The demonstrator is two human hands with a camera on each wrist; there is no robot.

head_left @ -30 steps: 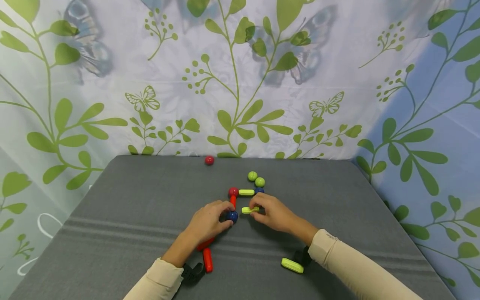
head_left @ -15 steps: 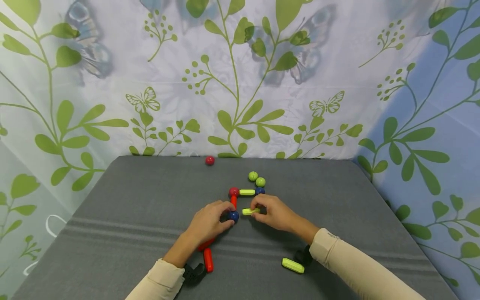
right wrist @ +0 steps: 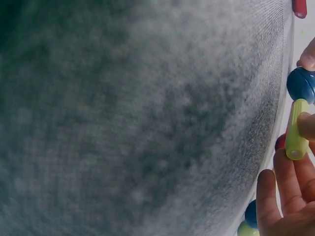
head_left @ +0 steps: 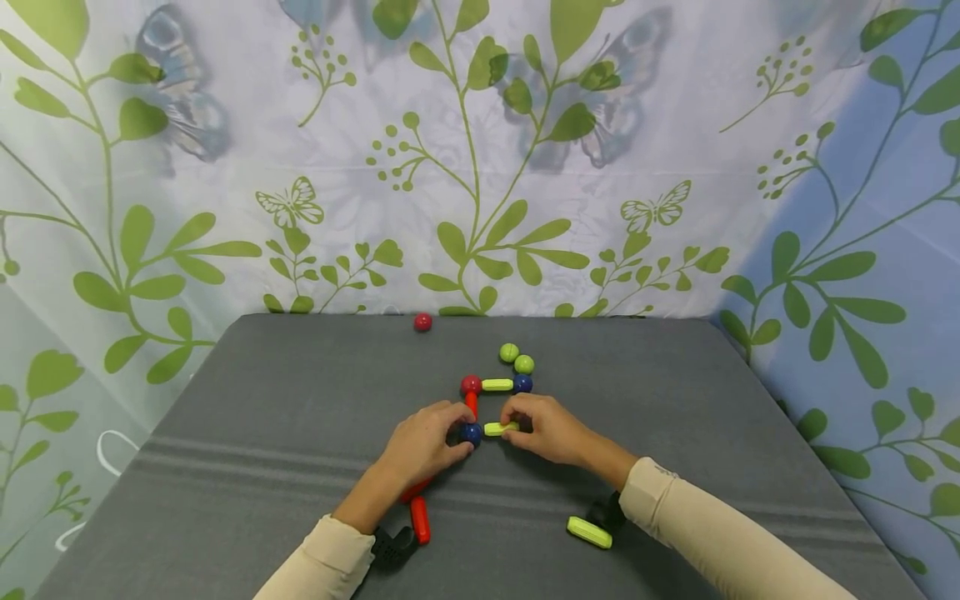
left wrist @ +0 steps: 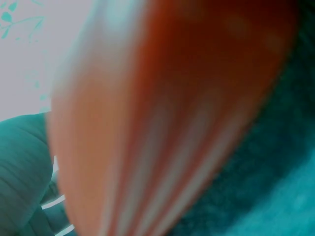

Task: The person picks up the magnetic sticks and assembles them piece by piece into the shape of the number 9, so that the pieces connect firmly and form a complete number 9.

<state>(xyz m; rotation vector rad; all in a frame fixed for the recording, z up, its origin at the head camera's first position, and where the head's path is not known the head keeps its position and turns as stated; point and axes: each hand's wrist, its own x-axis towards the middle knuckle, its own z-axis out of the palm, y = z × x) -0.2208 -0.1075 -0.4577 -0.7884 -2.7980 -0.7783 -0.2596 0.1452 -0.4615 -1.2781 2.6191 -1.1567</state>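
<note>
My left hand (head_left: 429, 442) grips a dark blue ball (head_left: 472, 434) between thumb and fingers. A yellow-green ridged stick (head_left: 494, 429) is pinched in my right hand (head_left: 546, 427), its left end right at that ball; the right wrist view shows the stick (right wrist: 296, 130) lined up against the ball (right wrist: 300, 84). From the held ball a red stick (head_left: 471, 403) runs back to a red ball (head_left: 471, 384). A second yellow-green stick (head_left: 497, 385) links the red ball to another blue ball (head_left: 522, 383). A blurred red stick (left wrist: 206, 88) fills the left wrist view, beside the left hand (left wrist: 22, 172).
Two green balls (head_left: 509, 352) lie behind the joined pieces, and one red ball (head_left: 423, 322) is near the back edge. A red stick (head_left: 421, 521) lies by the left wrist, a yellow-green stick (head_left: 589, 532) by the right. Grey cloth covers the table (head_left: 300, 400).
My right hand has brought its yellow-green stick slightly nearer the front and closer to the held blue ball, narrowing the gap. My left hand keeps its grip; the view has shifted slightly.
</note>
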